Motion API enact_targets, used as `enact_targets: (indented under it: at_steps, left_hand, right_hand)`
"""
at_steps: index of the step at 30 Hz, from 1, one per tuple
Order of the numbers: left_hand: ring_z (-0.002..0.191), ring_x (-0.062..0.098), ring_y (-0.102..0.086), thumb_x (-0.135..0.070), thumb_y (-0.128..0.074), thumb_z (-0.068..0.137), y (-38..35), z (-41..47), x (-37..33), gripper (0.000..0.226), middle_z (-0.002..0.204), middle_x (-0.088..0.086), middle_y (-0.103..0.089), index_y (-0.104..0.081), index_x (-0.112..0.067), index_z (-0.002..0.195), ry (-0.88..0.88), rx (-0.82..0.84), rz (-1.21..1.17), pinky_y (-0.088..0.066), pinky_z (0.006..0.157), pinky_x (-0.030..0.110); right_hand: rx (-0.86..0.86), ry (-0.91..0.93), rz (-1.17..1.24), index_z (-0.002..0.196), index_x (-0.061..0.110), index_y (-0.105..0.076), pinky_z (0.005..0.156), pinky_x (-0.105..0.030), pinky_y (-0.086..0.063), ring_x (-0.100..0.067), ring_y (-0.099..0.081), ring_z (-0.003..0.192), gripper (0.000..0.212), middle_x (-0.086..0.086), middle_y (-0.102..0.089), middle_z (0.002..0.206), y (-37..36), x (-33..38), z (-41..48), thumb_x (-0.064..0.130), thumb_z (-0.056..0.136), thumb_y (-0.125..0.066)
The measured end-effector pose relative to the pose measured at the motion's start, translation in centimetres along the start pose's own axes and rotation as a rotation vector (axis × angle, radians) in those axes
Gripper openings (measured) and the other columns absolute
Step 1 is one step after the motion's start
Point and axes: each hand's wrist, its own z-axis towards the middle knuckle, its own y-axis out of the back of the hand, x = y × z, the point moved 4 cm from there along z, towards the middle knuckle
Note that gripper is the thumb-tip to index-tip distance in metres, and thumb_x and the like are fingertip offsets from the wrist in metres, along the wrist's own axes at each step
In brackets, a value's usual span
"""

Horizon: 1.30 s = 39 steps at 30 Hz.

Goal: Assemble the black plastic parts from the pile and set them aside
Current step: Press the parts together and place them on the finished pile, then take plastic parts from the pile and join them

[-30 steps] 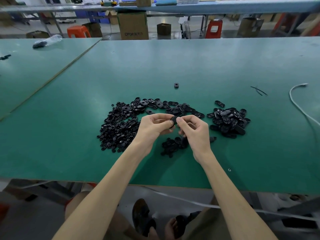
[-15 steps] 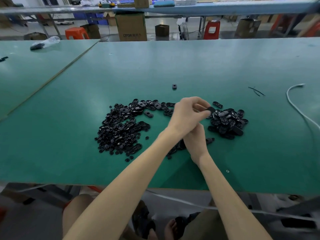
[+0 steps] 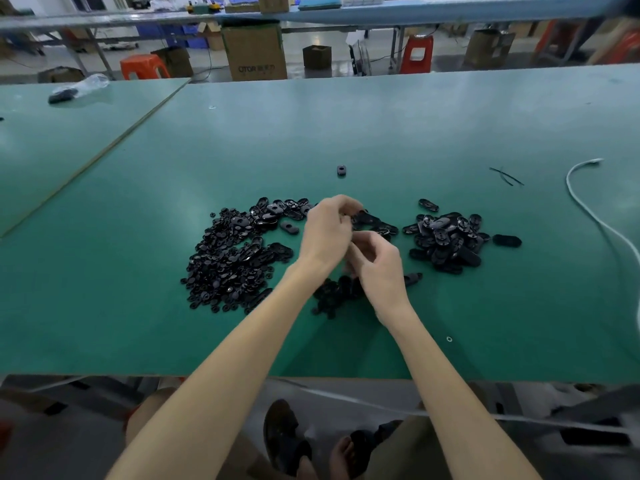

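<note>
A broad pile of small black round parts (image 3: 225, 261) lies left of centre on the green table (image 3: 346, 126), with black oval parts (image 3: 277, 211) along its back edge. A separate heap of oval parts (image 3: 446, 237) sits to the right. My left hand (image 3: 325, 230) hovers over the back row, its curled fingertips pinching an oval part (image 3: 367, 218) that sticks out to the right. My right hand (image 3: 379, 268) is just below it with fingers curled, above a small near pile (image 3: 332, 296). Motion blur hides whether the right hand holds anything.
One lone black part (image 3: 341, 170) lies farther back, and a single oval part (image 3: 506, 240) lies right of the heap. A black tie (image 3: 505, 175) and a white cable (image 3: 588, 209) lie at the right. A tiny ring (image 3: 449, 338) sits near the table's front edge (image 3: 311, 370).
My left hand reached right to the heap of oval parts, then came back to the middle row. My right hand dropped to the near pile and has risen under the left.
</note>
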Motion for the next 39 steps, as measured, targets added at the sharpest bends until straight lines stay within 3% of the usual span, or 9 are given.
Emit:
enact_targets:
  at_steps: [6, 10, 17, 20, 25, 29, 31, 34, 39]
  left_hand:
    - [0.135, 0.023, -0.053, 0.009, -0.053, 0.097, 0.9, 0.0, 3.8, 0.051, 0.147, 0.004, -0.058, -0.06, -0.014, 0.143, -0.092, 0.198, 0.351, -0.036, 0.116, 0.032]
    - [0.145, 0.021, -0.039, 0.006, -0.052, 0.099, -0.4, -0.7, 4.4, 0.058, 0.156, -0.003, -0.048, -0.053, -0.023, 0.15, -0.254, 0.279, 0.513, -0.027, 0.114, 0.037]
    - [0.128, 0.024, -0.04, -0.025, -0.053, 0.107, -0.4, -0.9, 4.7, 0.037, 0.135, 0.001, -0.051, -0.06, -0.021, 0.143, -0.371, 0.176, 0.671, -0.026, 0.103, 0.037]
    - [0.122, 0.024, -0.045, -0.027, -0.046, 0.11, -0.2, -1.1, 5.1, 0.033, 0.13, 0.001, -0.056, -0.065, -0.019, 0.136, -0.371, 0.126, 0.67, -0.024, 0.097, 0.035]
    - [0.096, 0.019, -0.057, -0.019, -0.053, 0.107, 1.1, -1.1, 5.2, 0.024, 0.109, 0.003, -0.066, -0.074, -0.009, 0.115, -0.119, -0.008, 0.227, -0.036, 0.093, 0.034]
    - [0.059, -0.001, -0.051, -0.019, -0.056, 0.106, 2.0, -1.1, 4.8, 0.021, 0.081, 0.002, -0.069, -0.074, -0.008, 0.105, 0.004, 0.062, -0.035, -0.038, 0.061, 0.018]
    - [0.05, -0.002, -0.045, -0.019, -0.056, 0.105, 2.6, -1.4, 4.6, 0.022, 0.075, 0.002, -0.069, -0.076, -0.009, 0.103, 0.016, 0.116, -0.063, -0.033, 0.053, 0.014]
    - [0.055, -0.003, -0.05, -0.021, -0.057, 0.106, 3.4, -1.8, 4.3, 0.02, 0.079, 0.001, -0.071, -0.076, -0.014, 0.104, -0.012, 0.194, 0.006, -0.038, 0.057, 0.016]
    - [0.086, 0.007, -0.064, -0.019, -0.066, 0.101, 6.7, -1.6, 5.0, 0.01, 0.097, -0.009, -0.068, -0.075, -0.02, 0.106, -0.051, 0.318, 0.358, -0.051, 0.084, 0.026]
  right_hand:
    - [-0.09, -0.003, 0.053, 0.102, 0.015, -0.067, 0.054, -0.025, -0.049, -0.011, -0.065, 0.061, 0.004, 0.002, -0.073, 0.082, 0.2, -0.5, 0.2, 0.013, 0.102, -0.063]
    - [-0.158, -0.02, 0.114, 0.103, 0.016, -0.061, 0.052, -0.023, -0.047, -0.012, -0.063, 0.059, 0.004, 0.005, -0.071, 0.079, 0.6, -0.7, 0.2, 0.016, 0.105, -0.058]
    - [-0.184, -0.029, 0.158, 0.105, 0.018, -0.061, 0.051, -0.022, -0.047, -0.011, -0.063, 0.058, 0.004, 0.001, -0.07, 0.083, 0.7, -0.7, 0.2, 0.017, 0.106, -0.058]
    - [-0.188, -0.029, 0.165, 0.105, 0.017, -0.061, 0.051, -0.023, -0.047, -0.011, -0.063, 0.058, 0.004, -0.001, -0.069, 0.084, 0.8, -0.7, 0.3, 0.016, 0.106, -0.057]
    - [-0.189, -0.01, 0.142, 0.108, 0.016, -0.062, 0.054, -0.023, -0.049, -0.008, -0.063, 0.061, 0.005, -0.001, -0.067, 0.087, 0.9, -0.8, 0.3, 0.014, 0.103, -0.062]
    - [-0.145, 0.006, 0.135, 0.115, 0.02, -0.066, 0.057, -0.023, -0.051, -0.008, -0.066, 0.071, 0.017, 0.002, -0.067, 0.093, 0.7, -0.7, 0.3, 0.012, 0.1, -0.067]
    - [-0.12, 0.015, 0.128, 0.113, 0.022, -0.069, 0.057, -0.024, -0.051, -0.008, -0.069, 0.074, 0.017, 0.004, -0.07, 0.094, 0.6, -0.7, 0.3, 0.012, 0.1, -0.068]
    - [-0.099, 0.023, 0.103, 0.106, 0.021, -0.072, 0.057, -0.025, -0.05, -0.008, -0.069, 0.071, 0.014, 0.008, -0.074, 0.089, 0.6, -0.9, 0.3, 0.01, 0.098, -0.069]
    - [-0.111, -0.002, 0.122, 0.103, 0.018, -0.072, 0.055, -0.025, -0.05, -0.011, -0.069, 0.069, 0.012, 0.007, -0.075, 0.088, 0.7, -1.2, 0.3, 0.008, 0.097, -0.07]
